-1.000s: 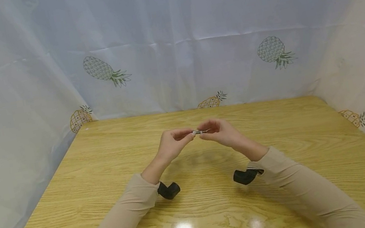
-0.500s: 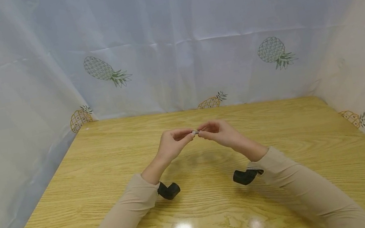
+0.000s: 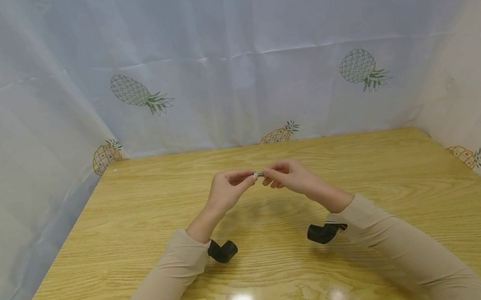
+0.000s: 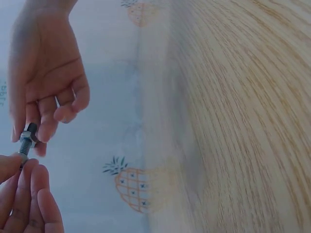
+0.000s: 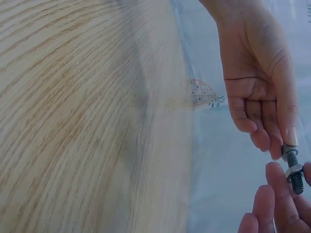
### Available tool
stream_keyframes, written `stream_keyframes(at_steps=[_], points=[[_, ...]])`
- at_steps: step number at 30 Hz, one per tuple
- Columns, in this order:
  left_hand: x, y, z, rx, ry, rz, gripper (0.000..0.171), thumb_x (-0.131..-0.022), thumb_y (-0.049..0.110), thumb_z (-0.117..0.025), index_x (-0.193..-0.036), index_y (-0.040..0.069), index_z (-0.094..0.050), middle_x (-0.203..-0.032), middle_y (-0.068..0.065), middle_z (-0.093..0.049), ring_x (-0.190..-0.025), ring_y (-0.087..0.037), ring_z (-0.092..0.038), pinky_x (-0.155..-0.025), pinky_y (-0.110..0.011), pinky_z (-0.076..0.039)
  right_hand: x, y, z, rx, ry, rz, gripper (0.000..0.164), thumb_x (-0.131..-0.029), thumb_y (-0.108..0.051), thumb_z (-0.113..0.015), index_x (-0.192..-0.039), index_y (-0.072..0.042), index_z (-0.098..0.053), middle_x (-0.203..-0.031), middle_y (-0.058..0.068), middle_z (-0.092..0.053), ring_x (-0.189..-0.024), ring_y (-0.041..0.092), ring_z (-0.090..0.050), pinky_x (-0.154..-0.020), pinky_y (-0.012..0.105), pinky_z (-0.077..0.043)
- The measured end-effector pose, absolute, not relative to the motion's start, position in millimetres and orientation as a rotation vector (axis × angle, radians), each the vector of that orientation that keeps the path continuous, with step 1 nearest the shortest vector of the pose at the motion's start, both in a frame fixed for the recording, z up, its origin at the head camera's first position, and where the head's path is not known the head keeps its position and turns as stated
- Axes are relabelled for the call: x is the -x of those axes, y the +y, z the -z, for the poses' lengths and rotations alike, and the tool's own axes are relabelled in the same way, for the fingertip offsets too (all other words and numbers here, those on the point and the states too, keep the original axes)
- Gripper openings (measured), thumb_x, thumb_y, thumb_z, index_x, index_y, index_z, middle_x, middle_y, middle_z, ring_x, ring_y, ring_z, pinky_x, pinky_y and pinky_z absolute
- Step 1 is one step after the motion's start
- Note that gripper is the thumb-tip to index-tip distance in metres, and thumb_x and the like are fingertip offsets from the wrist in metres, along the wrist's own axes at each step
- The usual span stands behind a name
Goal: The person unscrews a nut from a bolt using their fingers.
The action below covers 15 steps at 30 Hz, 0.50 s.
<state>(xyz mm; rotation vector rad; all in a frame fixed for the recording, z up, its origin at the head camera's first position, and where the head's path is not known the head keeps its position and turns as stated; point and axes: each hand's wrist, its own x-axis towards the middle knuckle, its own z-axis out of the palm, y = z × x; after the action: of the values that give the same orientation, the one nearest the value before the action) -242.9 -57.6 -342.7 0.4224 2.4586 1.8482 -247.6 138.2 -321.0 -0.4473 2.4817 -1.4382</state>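
A metal bolt [image 5: 297, 187] is held level above the table, its threaded end toward my right side. My left hand [image 3: 225, 191] pinches the bolt's head between thumb and fingertips. Partway along the thread sits a hex nut [image 5: 293, 171], with bare thread showing on both sides of it. The thumb and forefinger of my right hand [image 3: 292, 177] pinch this nut from opposite sides, while its other fingers curl loosely below. In the left wrist view, the nut [image 4: 27, 138] shows between the right thumb and fingers.
Beneath both hands lies a wood-grain table [image 3: 274, 283]. A white curtain [image 3: 230, 92] printed with pineapples hangs behind it and along both sides. A black bent piece [image 3: 223, 252] juts from the left cuff, and a matching black piece [image 3: 321, 232] from the right cuff.
My right thumb and fingers have shifted around the nut, from extended along the bolt to more curled, with fingertips lower. My left hand and the bolt have stayed in place.
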Motion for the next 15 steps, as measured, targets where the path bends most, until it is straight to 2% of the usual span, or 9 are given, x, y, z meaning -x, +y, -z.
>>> stream_keyframes(at_steps=[4, 8, 11, 15], points=[[242.7, -57.7, 342.4, -0.413, 2.457, -1.852, 0.029, -0.089, 0.022, -0.065, -0.113, 0.007, -0.069, -0.113, -0.013, -0.068, -0.102, -0.024, -0.066, -0.089, -0.037, -0.053, 247.4, 137.9, 321.7, 0.453, 2.496, 1.455, 0.033, -0.096, -0.027, -0.053, -0.121, -0.007, -0.059, -0.117, 0.017, -0.064, -0.106, 0.031, -0.06, -0.095, 0.049, -0.047], [243.0, -57.7, 342.2, -0.398, 2.45, -1.861, 0.028, -0.089, 0.021, -0.065, -0.113, 0.006, -0.069, -0.113, -0.014, -0.068, -0.101, -0.024, -0.067, -0.089, -0.037, -0.053, 247.3, 138.6, 323.0, 0.494, 2.525, 1.473, 0.034, -0.092, -0.022, -0.06, -0.122, -0.006, -0.057, -0.122, 0.018, -0.059, -0.11, 0.032, -0.058, -0.094, 0.049, -0.048], [243.1, -57.5, 341.8, -0.391, 2.447, -1.861, 0.028, -0.089, 0.021, -0.065, -0.113, 0.006, -0.069, -0.112, -0.014, -0.069, -0.101, -0.024, -0.067, -0.09, -0.037, -0.053, 247.7, 139.3, 323.3, 0.492, 2.53, 1.472, 0.039, -0.091, -0.025, -0.061, -0.125, -0.007, -0.055, -0.124, 0.016, -0.058, -0.109, 0.03, -0.059, -0.094, 0.048, -0.048], [243.1, -57.4, 341.6, -0.386, 2.449, -1.858, 0.029, -0.088, 0.022, -0.065, -0.113, 0.007, -0.069, -0.112, -0.014, -0.069, -0.101, -0.024, -0.067, -0.09, -0.038, -0.053, 247.7, 139.4, 321.8, 0.469, 2.48, 1.468, 0.042, -0.095, -0.033, -0.055, -0.129, -0.009, -0.053, -0.122, 0.016, -0.06, -0.109, 0.035, -0.058, -0.097, 0.051, -0.046]])
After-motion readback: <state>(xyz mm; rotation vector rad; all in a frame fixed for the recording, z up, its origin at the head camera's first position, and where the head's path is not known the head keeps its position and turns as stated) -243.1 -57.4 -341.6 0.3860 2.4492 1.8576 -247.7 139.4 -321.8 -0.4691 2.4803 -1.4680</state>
